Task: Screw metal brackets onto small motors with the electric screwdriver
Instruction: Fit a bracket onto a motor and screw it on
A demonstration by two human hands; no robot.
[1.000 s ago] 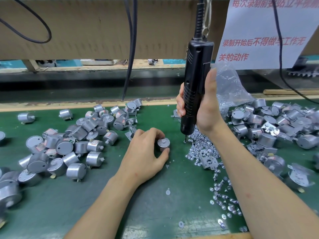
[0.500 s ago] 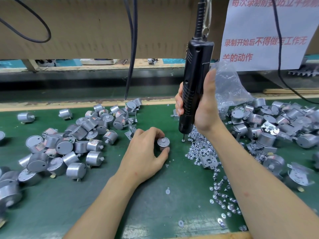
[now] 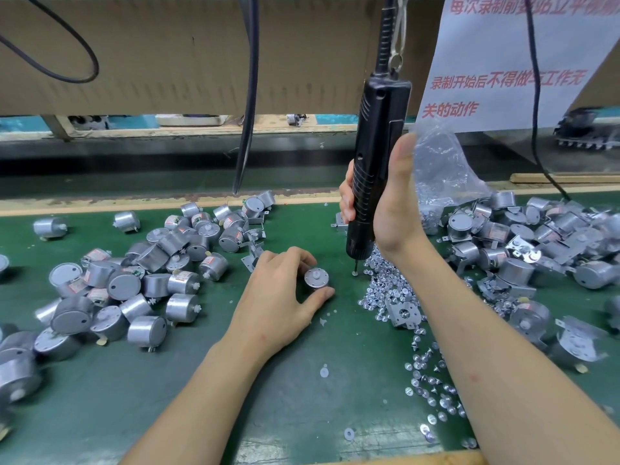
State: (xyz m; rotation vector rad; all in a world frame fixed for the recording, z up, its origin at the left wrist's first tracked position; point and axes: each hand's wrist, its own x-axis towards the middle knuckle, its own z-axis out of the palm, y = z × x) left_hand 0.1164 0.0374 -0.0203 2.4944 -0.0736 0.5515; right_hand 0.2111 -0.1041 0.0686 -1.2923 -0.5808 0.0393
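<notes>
My left hand (image 3: 280, 297) grips a small round silver motor (image 3: 316, 279) standing shaft-up on the green mat (image 3: 295, 391). My right hand (image 3: 389, 209) holds the black electric screwdriver (image 3: 374, 156) upright; it hangs from a cable above. Its bit tip carries a screw (image 3: 355, 272) just right of the motor, at the edge of a heap of loose screws (image 3: 389, 290). A metal bracket (image 3: 402, 312) lies flat in that heap.
A pile of silver motors (image 3: 134, 280) covers the left of the mat. Motors with brackets (image 3: 536, 250) are heaped on the right beside a clear plastic bag (image 3: 443, 162). Another bracket (image 3: 253, 255) lies behind my left hand. Black cables (image 3: 248, 95) hang in front of a cardboard wall.
The screwdriver has shifted slightly left, away from the screw heap and nearer the motor, with a screw on its tip. My left hand keeps the motor still.
</notes>
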